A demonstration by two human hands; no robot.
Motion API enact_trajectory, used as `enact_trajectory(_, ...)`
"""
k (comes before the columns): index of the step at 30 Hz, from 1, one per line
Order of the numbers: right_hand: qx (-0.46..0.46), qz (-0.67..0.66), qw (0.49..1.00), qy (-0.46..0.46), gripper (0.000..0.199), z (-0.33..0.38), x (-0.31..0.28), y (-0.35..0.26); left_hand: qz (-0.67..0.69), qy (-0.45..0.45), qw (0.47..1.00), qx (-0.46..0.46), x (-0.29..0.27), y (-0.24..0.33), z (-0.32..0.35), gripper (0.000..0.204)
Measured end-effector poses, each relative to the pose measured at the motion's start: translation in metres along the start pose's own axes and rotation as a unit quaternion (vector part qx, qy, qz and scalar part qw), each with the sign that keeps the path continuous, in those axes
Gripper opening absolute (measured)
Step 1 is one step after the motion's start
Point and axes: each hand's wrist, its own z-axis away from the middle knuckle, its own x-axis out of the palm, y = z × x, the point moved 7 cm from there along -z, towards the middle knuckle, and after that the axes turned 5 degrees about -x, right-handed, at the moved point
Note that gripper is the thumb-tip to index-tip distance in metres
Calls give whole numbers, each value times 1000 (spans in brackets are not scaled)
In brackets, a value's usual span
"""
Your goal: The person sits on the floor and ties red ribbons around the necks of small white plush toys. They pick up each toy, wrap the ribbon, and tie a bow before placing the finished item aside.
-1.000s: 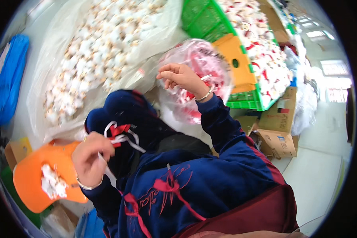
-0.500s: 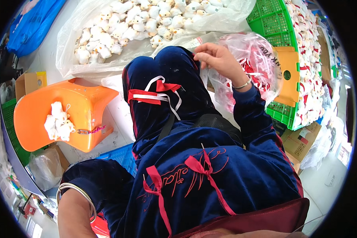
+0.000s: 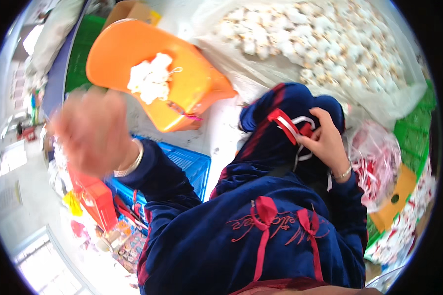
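Note:
My left hand [image 3: 93, 132] is raised at the left, over the edge of the orange stool; motion smears its fingers, so whether it holds anything cannot be seen. A silver bangle circles that wrist. On my lap lie red-and-white ribbons [image 3: 284, 123] with white strings. My right hand [image 3: 326, 144] is at these ribbons, thumb and a finger closed on a red piece, forefinger stretched beyond it. Several small white plush toys [image 3: 151, 78] sit bunched on the orange stool [image 3: 115, 49]. Beside them on the seat is a thin tool with a pink-wrapped handle [image 3: 184, 112].
A large clear plastic sheet [image 3: 266, 73] bears a heap of white plush toys [image 3: 325, 44] at the far right. A bag of red and white ribbons [image 3: 371, 164] stands by my right knee, near green crates [image 3: 412, 130]. A blue crate [image 3: 184, 164] and red bin [image 3: 94, 196] are at my left.
The view has swung left. My left hand has risen from low beside me to near the stool. My right hand has come from beyond my knee onto the ribbons on my lap.

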Motion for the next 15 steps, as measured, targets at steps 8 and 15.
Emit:
enact_trajectory(8, -82, 168, 982, -3, 60, -9, 26, -3, -557, 299, 735, -246, -266, -98, 110, 36)
enact_trajectory(15, -64, 102, 992, -34, 14, -6, 36, 4, -791, 254, 460, -314, -379, -124, 150, 80)
